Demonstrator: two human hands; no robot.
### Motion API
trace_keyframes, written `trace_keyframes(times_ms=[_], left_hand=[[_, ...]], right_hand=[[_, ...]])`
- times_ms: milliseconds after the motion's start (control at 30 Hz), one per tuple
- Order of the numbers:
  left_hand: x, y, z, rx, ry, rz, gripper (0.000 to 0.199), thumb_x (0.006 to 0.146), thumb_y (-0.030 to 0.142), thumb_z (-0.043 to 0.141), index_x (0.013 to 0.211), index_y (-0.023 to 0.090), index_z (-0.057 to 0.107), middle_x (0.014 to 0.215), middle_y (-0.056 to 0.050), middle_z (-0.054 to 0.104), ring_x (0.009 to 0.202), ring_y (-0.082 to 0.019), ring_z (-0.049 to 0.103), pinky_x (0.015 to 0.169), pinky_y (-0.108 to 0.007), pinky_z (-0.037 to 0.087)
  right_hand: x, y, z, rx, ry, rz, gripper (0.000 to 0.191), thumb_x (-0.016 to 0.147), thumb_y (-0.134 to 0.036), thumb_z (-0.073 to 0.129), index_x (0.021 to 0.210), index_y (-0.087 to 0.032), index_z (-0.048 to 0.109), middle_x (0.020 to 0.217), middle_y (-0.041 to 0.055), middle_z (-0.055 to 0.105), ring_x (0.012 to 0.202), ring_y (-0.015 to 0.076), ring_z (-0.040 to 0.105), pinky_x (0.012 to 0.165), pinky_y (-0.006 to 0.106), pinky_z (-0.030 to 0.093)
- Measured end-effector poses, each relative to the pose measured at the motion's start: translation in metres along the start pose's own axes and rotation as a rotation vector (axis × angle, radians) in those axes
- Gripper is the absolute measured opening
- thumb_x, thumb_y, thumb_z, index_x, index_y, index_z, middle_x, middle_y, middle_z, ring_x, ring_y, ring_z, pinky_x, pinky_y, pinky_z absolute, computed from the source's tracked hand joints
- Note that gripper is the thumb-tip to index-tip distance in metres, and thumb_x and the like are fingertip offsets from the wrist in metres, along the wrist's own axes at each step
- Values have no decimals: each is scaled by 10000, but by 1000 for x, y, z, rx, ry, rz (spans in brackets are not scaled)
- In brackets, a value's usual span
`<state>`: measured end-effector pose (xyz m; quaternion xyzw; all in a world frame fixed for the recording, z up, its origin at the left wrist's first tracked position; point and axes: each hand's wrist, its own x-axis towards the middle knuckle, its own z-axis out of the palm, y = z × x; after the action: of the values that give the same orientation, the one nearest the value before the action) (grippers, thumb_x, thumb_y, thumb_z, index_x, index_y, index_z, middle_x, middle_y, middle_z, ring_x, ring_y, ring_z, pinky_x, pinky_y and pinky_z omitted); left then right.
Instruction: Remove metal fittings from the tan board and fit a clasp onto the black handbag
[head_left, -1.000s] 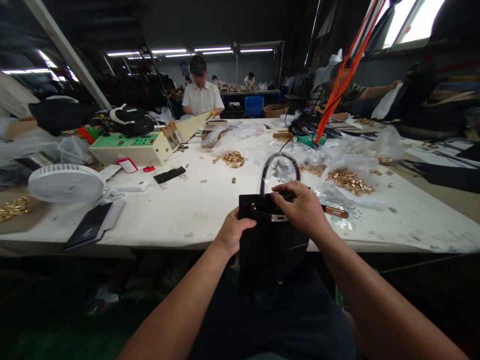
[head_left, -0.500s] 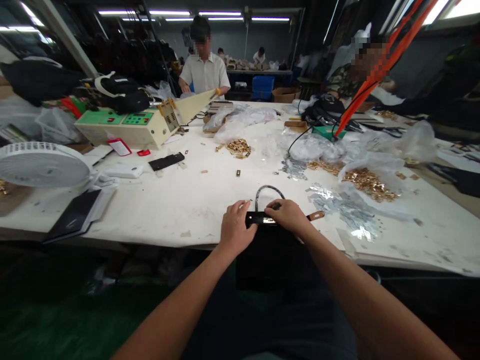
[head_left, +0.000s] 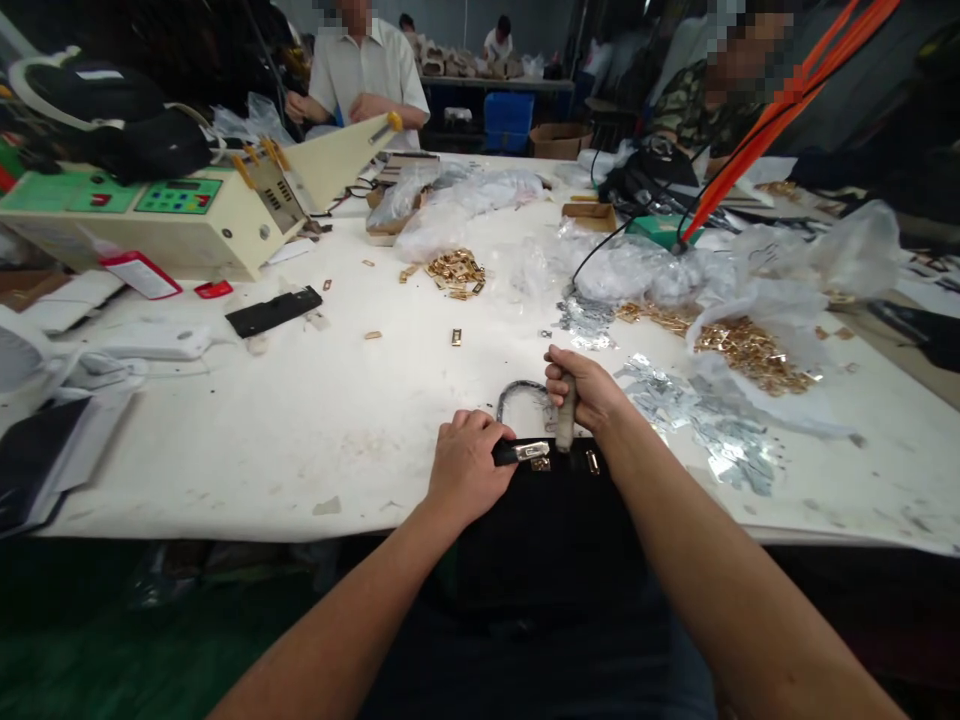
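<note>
A black bag [head_left: 555, 530] lies at the table's front edge, with its looped handle [head_left: 517, 388] on the tabletop behind it. My left hand [head_left: 472, 465] is closed on a black strap [head_left: 505, 452] that ends in a shiny metal fitting [head_left: 532, 452]. Small gold fittings [head_left: 592, 462] show on the bag's upper part. My right hand [head_left: 589, 390] is wrapped round a stubby grey-brown tool [head_left: 566, 425], held upright with its lower end at the bag's top edge. What kind of tool it is I cannot make out.
Gold fittings [head_left: 455, 270] lie heaped mid-table, more [head_left: 757, 350] in plastic at right. Flat silver plates [head_left: 731, 445] are scattered right of my hand. A cream machine [head_left: 187, 235] stands at left, a dark notebook [head_left: 37, 460] nearer. Co-workers [head_left: 382, 75] are across the table.
My right hand has left the black strap, risen a little and now holds the grey-brown tool. My left hand keeps the strap, now tilted. The camera view has dipped and come closer.
</note>
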<state>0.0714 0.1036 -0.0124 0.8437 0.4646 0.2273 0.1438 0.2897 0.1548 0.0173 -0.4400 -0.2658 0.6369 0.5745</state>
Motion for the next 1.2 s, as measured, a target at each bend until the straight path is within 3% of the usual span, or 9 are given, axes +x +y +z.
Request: trace_keyframes(times_ms=[167, 367, 600, 1200], left_hand=[[3, -2, 2, -9, -4, -30, 122, 902, 372, 744, 969, 270, 735, 1009, -59, 669, 1068, -294, 563, 855, -457, 410], [6, -3, 3, -20, -7, -40, 113, 894, 356, 752, 950, 263, 722, 1007, -58, 668, 1056, -295, 562, 846, -462, 407], [8, -2, 4, -16, -24, -57, 100, 874, 335, 758, 940, 268, 723, 988, -50, 669, 1058, -298, 558, 845, -467, 402], [11, 1, 3, 42, -52, -71, 99, 880, 336, 739, 940, 267, 702, 1009, -33, 663, 1065, -296, 547, 859, -462, 416]], right_hand=[[24, 10, 24, 61, -118, -3, 387, 758, -408, 892, 864, -183, 595, 612, -92, 478, 433, 41, 355, 344, 158, 325], [25, 26, 37, 54, -192, 83, 392, 759, -417, 901, 857, -186, 599, 624, -90, 473, 429, 33, 334, 339, 155, 311], [22, 32, 42, 66, -169, 139, 397, 750, -403, 887, 852, -196, 564, 605, -99, 473, 422, 33, 323, 333, 147, 294], [22, 35, 47, -4, -129, 113, 393, 767, -420, 854, 842, -206, 533, 586, -102, 426, 422, 41, 292, 331, 162, 247]])
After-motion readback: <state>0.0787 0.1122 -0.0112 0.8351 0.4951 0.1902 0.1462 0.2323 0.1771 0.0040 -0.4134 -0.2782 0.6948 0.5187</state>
